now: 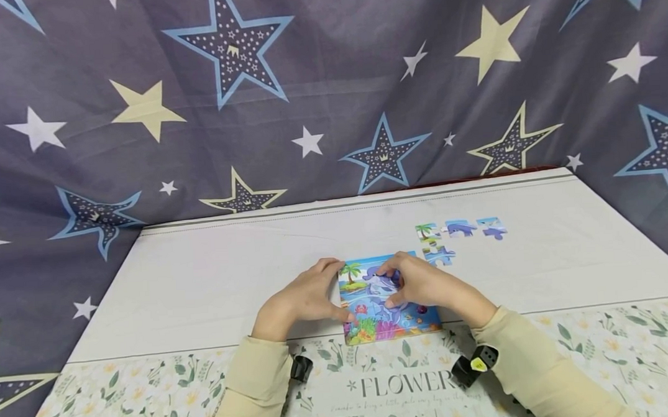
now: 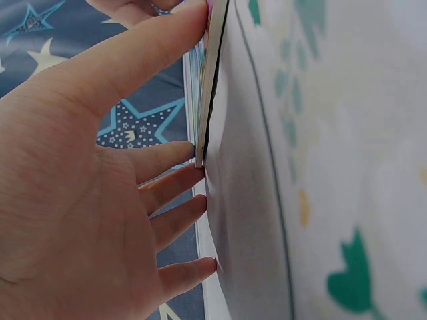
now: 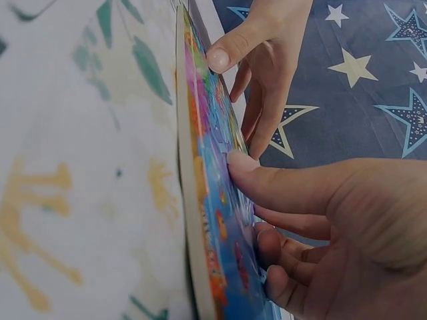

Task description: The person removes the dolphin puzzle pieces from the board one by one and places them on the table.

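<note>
Blue sea-scene print, with a palm, dolphins and coral, is covering the thin, squarish cardboard puzzle board that is lying between the fingers of both hands. The left hand is steadying its left side: the thumb is resting on the printed face near the lower corner, while the other fingers, spread and nearly straight, are touching the edge farther up. The right hand is bending its fingers over the board's middle, thumb and fingertips meeting the print; whether they are pinching a piece, I cannot tell.

The step in hand is probably working a single piece, prying it out or seating it, with the left fingers bracing the board. The next move would be calling for a fingertip grip on that piece's edge.

Counting up, two bare hands are sharing one board. Four loose interlocking cardboard pieces are lying on the white, flower-printed tablecloth, beyond the right knuckles: a green palm piece, a purple-blue dolphin piece, a sky-topped piece with a purple tab, and a blue water piece nearest the right fingers. Behind the fingers, two small black devices are showing, one by the left wrist, one by the right
</note>
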Demonstrator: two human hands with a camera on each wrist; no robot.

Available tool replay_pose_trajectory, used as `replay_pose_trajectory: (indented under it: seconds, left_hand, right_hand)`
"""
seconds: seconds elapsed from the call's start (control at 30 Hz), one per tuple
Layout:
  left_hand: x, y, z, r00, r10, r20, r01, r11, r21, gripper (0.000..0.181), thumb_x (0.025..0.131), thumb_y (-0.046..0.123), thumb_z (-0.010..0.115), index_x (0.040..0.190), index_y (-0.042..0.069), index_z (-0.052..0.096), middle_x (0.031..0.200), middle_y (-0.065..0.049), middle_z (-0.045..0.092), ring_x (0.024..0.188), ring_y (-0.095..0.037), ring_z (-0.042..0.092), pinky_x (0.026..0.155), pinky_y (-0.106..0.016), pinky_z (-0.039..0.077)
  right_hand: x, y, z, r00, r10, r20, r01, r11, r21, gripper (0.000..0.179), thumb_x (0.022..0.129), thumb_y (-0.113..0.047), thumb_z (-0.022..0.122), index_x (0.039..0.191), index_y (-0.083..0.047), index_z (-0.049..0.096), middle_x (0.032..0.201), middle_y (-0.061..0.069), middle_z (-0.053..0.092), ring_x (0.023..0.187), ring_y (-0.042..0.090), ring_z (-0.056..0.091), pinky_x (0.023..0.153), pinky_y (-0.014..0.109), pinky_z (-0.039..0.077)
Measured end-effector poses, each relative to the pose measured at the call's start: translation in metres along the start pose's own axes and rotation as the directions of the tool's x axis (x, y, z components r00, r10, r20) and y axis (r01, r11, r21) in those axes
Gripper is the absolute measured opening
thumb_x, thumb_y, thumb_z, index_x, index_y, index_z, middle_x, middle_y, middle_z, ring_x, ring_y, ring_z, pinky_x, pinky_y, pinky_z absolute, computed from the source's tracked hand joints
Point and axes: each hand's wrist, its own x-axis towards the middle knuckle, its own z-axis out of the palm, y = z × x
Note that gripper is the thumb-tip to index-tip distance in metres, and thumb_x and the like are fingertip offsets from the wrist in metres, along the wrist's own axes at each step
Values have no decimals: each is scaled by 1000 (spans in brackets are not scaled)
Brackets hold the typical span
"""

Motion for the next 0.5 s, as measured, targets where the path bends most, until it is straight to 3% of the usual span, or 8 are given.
replay_pose_trajectory:
  seconds: [0.17, 0.5]
  left_hand:
    - [0, 0, 0, 1000, 1, -5, -1, 1000, -3, 104, 72, 41, 87, 154, 6, 33, 156, -9, 32, 143, -32, 32, 116, -47, 29]
    - [0, -1, 1, 1000, -2, -8, 2, 1000, -3, 103, 72, 40, 87, 154, 6, 34, 156, -9, 32, 143, -32, 32, 116, -47, 30]
  right_hand:
    - [0, -1, 0, 1000, -1, 5, 1, 1000, -5, 50, 79, -13, 85, 124, -2, 66, 106, 7, 57, 87, 18, 52, 77, 35, 49]
    - [-1, 0, 2, 1000, -5, -5, 5, 999, 36, 48, 80, -10, 84, 123, -4, 63, 104, 7, 56, 84, 18, 50, 72, 34, 47]
